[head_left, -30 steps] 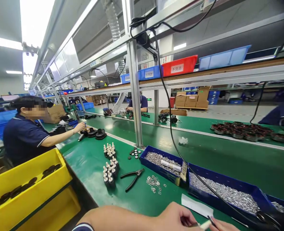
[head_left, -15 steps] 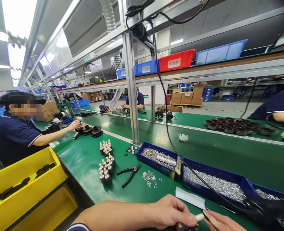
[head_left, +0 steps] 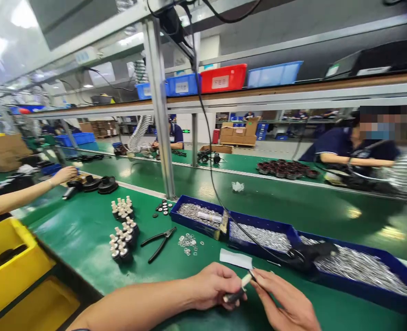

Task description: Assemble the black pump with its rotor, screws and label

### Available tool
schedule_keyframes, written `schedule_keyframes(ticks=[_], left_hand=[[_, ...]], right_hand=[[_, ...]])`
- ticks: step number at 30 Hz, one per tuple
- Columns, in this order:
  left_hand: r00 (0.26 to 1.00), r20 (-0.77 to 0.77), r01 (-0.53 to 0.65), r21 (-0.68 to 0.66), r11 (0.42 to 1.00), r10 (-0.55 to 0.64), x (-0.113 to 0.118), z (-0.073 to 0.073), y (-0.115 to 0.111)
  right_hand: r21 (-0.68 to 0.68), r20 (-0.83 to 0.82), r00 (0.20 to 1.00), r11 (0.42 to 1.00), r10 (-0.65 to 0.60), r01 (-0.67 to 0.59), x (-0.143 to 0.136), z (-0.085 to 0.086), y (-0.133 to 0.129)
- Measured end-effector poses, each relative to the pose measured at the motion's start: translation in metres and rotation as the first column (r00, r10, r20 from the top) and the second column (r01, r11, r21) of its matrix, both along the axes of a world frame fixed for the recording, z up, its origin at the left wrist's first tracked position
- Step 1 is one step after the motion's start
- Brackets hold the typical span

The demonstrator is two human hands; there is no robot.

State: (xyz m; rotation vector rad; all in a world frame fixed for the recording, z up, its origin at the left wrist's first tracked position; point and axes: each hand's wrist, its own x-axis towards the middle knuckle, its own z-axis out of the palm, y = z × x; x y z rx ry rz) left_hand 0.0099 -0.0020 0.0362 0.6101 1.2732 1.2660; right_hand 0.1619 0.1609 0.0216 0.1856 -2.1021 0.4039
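My left hand (head_left: 217,282) is closed around a black cylindrical part with a white shaft (head_left: 246,280), tilted up to the right. The fingers of my right hand (head_left: 282,296) pinch a small black piece (head_left: 252,275) at the shaft's tip; its exact kind is too small to make out. Pliers (head_left: 158,242) with black handles lie on the green table to the left, beside loose silver rings (head_left: 187,243). Further left, several similar black parts with white shafts (head_left: 122,243) stand upright in two groups. Small black washers (head_left: 162,208) are scattered behind the pliers.
Blue bins (head_left: 265,230) of small metal parts line the table behind my hands, with a black cable (head_left: 208,170) hanging across. A white strip (head_left: 236,259) lies before them. A yellow bin (head_left: 14,271) stands at left, near a co-worker's arm (head_left: 27,195). A metal post (head_left: 160,115) rises behind.
The view has swung right, so the table things appear further left and more of the bins shows. My right hand shows more fully, still at the white shaft's tip.
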Motion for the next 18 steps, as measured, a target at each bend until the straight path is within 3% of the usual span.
schedule_keyframes(ticks=[2, 4, 5, 6, 7, 8, 10, 11, 13, 14, 17, 18], left_hand=[[0.941, -0.32, -0.092, 0.061, 0.994, 0.106, 0.003, 0.0, -0.006], [0.697, -0.691, -0.108, 0.163, 0.981, 0.191, 0.003, 0.0, -0.012], [0.568, -0.796, -0.091, 0.195, 0.977, 0.212, 0.003, -0.001, -0.014], [0.504, -0.837, -0.081, 0.2, 0.976, 0.214, 0.002, -0.001, -0.014], [0.539, -0.818, -0.084, 0.185, 0.979, 0.201, 0.0, -0.001, -0.014], [0.635, -0.751, -0.09, 0.164, 0.982, 0.183, -0.001, -0.002, -0.012], [0.878, -0.465, -0.063, 0.119, 0.991, 0.111, -0.003, -0.003, -0.007], [0.959, -0.277, -0.028, 0.105, 0.994, 0.056, -0.004, -0.003, -0.005], [0.999, -0.028, 0.039, 0.106, 0.994, -0.036, -0.002, -0.004, -0.005], [0.999, -0.007, 0.052, 0.105, 0.993, -0.052, 0.0, -0.005, -0.006], [0.94, -0.34, 0.024, 0.163, 0.986, 0.033, -0.003, -0.011, -0.011], [0.914, -0.405, 0.033, 0.145, 0.989, 0.029, -0.008, -0.014, -0.009]], right_hand=[[-0.085, 0.094, 0.995, 0.996, -0.016, 0.024, -0.001, 0.0, -0.009], [-0.214, 0.224, 0.975, 0.976, 0.003, 0.046, -0.005, -0.001, -0.018], [-0.246, 0.256, 0.967, 0.968, 0.014, 0.051, -0.007, -0.002, -0.02], [-0.262, 0.267, 0.963, 0.964, 0.023, 0.049, -0.009, -0.003, -0.021], [-0.27, 0.252, 0.967, 0.962, 0.039, 0.031, -0.01, -0.003, -0.02], [-0.277, 0.224, 0.972, 0.961, 0.066, -0.002, -0.01, -0.003, -0.018], [-0.302, 0.152, 0.979, 0.95, 0.133, -0.082, -0.01, -0.001, -0.012], [-0.319, 0.12, 0.979, 0.94, 0.163, -0.118, -0.01, 0.001, -0.01], [-0.358, 0.077, 0.982, 0.924, 0.174, -0.136, -0.009, 0.006, -0.012], [-0.379, 0.069, 0.985, 0.917, 0.16, -0.122, -0.009, 0.007, -0.015], [-0.463, 0.078, 0.991, 0.884, 0.108, -0.06, -0.015, 0.002, -0.027], [-0.569, 0.099, 0.975, 0.815, 0.201, -0.111, -0.018, -0.003, -0.027]])
